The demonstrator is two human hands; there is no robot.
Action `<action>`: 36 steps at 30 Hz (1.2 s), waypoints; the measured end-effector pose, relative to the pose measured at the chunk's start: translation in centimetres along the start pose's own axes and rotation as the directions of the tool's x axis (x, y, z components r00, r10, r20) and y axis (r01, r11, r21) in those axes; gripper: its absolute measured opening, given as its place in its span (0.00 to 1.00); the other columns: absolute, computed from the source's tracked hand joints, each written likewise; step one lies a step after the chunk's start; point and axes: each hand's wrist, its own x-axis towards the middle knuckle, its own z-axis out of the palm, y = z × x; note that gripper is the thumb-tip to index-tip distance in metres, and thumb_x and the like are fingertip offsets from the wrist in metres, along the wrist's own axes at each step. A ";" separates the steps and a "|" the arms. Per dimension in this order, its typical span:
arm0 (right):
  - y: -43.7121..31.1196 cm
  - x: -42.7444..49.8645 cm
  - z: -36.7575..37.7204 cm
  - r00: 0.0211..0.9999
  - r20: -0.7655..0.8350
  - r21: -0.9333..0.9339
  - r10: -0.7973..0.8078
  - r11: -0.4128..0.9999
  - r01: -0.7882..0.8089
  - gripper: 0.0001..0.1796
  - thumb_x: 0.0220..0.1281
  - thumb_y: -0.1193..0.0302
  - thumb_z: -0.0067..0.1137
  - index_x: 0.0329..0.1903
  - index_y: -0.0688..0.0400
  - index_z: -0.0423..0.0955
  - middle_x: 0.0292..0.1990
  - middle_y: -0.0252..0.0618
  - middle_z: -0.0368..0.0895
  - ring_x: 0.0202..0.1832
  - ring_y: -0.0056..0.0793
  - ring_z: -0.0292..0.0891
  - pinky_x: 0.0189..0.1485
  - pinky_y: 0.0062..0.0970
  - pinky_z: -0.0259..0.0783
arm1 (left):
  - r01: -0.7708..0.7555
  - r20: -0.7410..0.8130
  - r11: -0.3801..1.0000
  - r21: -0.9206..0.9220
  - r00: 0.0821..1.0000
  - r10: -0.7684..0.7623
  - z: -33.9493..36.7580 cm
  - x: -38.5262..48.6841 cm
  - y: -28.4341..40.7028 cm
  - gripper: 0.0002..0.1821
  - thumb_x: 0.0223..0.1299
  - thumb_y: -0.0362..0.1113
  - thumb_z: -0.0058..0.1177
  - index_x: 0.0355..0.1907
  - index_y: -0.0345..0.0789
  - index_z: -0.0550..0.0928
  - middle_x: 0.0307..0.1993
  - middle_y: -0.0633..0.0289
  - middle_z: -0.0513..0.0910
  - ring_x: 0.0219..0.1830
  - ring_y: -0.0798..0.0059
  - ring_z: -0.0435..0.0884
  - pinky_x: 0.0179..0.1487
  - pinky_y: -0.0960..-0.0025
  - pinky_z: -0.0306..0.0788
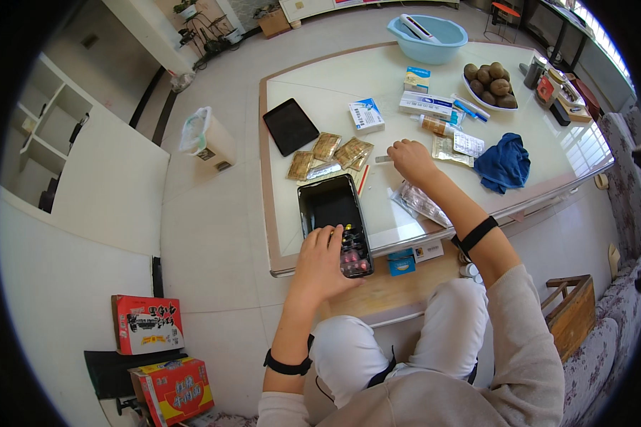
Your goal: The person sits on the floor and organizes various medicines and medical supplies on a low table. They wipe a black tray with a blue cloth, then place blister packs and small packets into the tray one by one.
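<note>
My left hand [323, 259] rests over the near left part of a black plastic box [326, 200], its fingers reaching inside by several blister packs [354, 256] with coloured pills. Farther right, my right hand [408, 160] is over the glass tabletop, fingers bent down at the end of a small silvery strip [383, 159]; whether it grips the strip is unclear. Gold foil sachets [327, 146] and a silver blister pack [323, 170] lie just beyond the box. A black lid or tray [290, 127] sits at the table's far left. Nearer me than the right hand lies a clear bag of blister packs [419, 202].
Medicine cartons [367, 115], a brown-labelled bottle [436, 125], a blue cloth [504, 163], a plate of kiwifruit [490, 85] and a light-blue basin [427, 45] stand on the table. A waste bin [207, 139] is left of it; a wooden stool [571, 315] is at right.
</note>
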 end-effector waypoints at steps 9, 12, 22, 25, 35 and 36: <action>-12.3 0.3 -6.7 0.961 -0.163 0.592 -0.221 0.758 0.275 0.10 0.57 0.79 0.64 0.43 0.60 0.83 0.38 0.46 0.83 0.41 0.45 0.82 0.44 0.39 0.78 | -0.002 0.004 0.997 -0.072 1.000 0.002 -0.3 -0.1 0.3 0.61 0.31 0.54 0.81 0.70 0.28 0.69 0.66 0.44 0.70 0.69 0.47 0.66 0.74 0.54 0.62; -13.4 0.3 -5.5 0.917 -0.016 0.448 -0.398 0.817 0.363 0.09 0.55 0.75 0.61 0.39 0.61 0.83 0.37 0.48 0.84 0.43 0.48 0.83 0.45 0.42 0.79 | 0.008 0.007 0.993 -0.119 1.000 -0.008 -0.4 0.0 0.4 0.60 0.30 0.53 0.81 0.69 0.28 0.70 0.67 0.45 0.68 0.69 0.47 0.66 0.73 0.55 0.63; -14.2 2.6 -5.8 0.851 0.331 0.520 -0.409 0.831 0.197 0.19 0.51 0.71 0.70 0.45 0.62 0.76 0.34 0.50 0.87 0.41 0.52 0.85 0.45 0.44 0.79 | -0.030 0.036 0.998 -0.055 0.999 0.032 -0.2 1.0 -0.6 0.64 0.29 0.60 0.79 0.71 0.27 0.68 0.73 0.38 0.61 0.78 0.41 0.54 0.81 0.49 0.50; -14.2 2.5 -5.7 0.871 0.336 0.490 -0.359 0.856 0.164 0.17 0.51 0.73 0.69 0.44 0.61 0.75 0.34 0.51 0.87 0.40 0.52 0.85 0.44 0.45 0.78 | -0.046 0.083 0.999 -0.014 0.995 0.047 -0.2 1.8 -0.9 0.65 0.28 0.64 0.77 0.69 0.26 0.68 0.73 0.38 0.61 0.78 0.41 0.54 0.81 0.44 0.46; -11.9 4.6 -5.3 0.997 -0.066 0.760 -0.039 0.645 0.075 0.07 0.64 0.74 0.57 0.42 0.59 0.81 0.36 0.49 0.86 0.43 0.53 0.81 0.47 0.45 0.76 | -0.012 0.220 0.999 -0.048 0.975 0.023 -1.1 2.2 -1.6 0.67 0.30 0.66 0.76 0.73 0.30 0.66 0.66 0.39 0.70 0.70 0.44 0.67 0.75 0.53 0.59; -11.1 5.3 -5.1 0.995 -0.082 0.756 0.059 0.654 0.024 0.07 0.64 0.74 0.56 0.42 0.59 0.81 0.37 0.50 0.86 0.43 0.53 0.81 0.48 0.45 0.76 | -0.014 0.219 0.999 -0.050 0.975 0.025 -1.2 2.2 -1.6 0.66 0.30 0.65 0.76 0.73 0.31 0.66 0.66 0.39 0.71 0.69 0.45 0.67 0.74 0.54 0.61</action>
